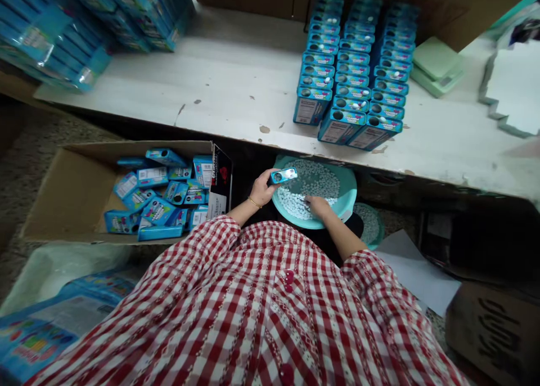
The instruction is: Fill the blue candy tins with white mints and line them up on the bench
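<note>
My left hand (262,190) grips a small blue candy box (283,176) over the left rim of a turquoise basin (348,192). The box's end with a round dark opening faces up. A layer of small white candies (295,205) covers the basin's bottom. Down among these candies is my right hand (318,206), fingers bent together. Whether candies are between its fingertips is too small to make out.
Rows of upright blue boxes (352,119) stand on the white table (236,82), beside a pale green case (436,65). Wrapped packs (54,31) lie at the far left. A cardboard carton (76,189) at my left holds loose blue boxes. A second basin (371,225) sits lower right.
</note>
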Tool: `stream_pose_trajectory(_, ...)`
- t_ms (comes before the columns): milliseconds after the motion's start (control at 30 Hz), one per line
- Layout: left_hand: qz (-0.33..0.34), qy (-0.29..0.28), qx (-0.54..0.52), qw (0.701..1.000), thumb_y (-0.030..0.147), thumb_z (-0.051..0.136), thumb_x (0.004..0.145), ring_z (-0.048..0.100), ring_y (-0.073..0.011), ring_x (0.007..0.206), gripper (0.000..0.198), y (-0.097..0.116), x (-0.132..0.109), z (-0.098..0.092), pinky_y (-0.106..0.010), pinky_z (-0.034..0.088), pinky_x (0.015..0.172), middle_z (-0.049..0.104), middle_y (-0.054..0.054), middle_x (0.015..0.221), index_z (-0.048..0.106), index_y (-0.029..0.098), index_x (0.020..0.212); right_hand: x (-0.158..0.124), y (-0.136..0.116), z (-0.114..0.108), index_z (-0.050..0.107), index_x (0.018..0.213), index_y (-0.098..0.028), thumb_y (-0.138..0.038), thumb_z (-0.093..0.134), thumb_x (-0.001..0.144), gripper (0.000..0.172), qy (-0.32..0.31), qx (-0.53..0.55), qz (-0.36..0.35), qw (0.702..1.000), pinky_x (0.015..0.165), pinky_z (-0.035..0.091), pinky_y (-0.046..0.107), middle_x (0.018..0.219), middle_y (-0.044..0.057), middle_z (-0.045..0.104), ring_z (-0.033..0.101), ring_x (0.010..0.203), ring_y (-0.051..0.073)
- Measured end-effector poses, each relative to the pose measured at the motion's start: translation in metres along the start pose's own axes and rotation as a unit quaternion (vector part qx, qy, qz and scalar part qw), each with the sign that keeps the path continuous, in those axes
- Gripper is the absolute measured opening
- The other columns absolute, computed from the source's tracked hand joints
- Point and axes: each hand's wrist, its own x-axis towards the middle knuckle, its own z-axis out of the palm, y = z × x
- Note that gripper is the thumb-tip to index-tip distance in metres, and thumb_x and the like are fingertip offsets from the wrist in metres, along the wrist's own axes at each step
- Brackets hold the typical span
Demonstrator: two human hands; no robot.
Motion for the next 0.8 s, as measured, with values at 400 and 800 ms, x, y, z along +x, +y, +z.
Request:
stream_pose_trajectory(400,0.021,-0.025,0.059,0.998,0.018,0.059,0.074,0.059,-0.0239,0.107,0.038,0.002,0.005,0.010,-0.040,0.044,0.098,0.064,-0.009,0.115,0.059,0.017,0.111,-0.079,0.004,-0.100,0.073,0.091,-0.020,-0.024,0.051,0.082,0.024,0.163,0.140,-0.096,0.972,0.071,0.045,0.025,0.086,0.004,0.072,0.063,0.079,0.017)
stream_pose_trajectory(800,0.039,-0.069,0.122,0.989,0.012,0.051,0.070,0.056,-0.0241,0.112,0.046,0.005,0.006,0.019,-0.046,0.036,0.106,0.062,-0.009,0.120,0.056,0.016,0.116,-0.083,-0.041,-0.118,0.075,0.093,-0.025,-0.020,0.047,0.086,0.029,0.160,-0.028,-0.078,0.984,0.072,0.041,0.023,0.092,0.005,0.072,0.063,0.086,0.018)
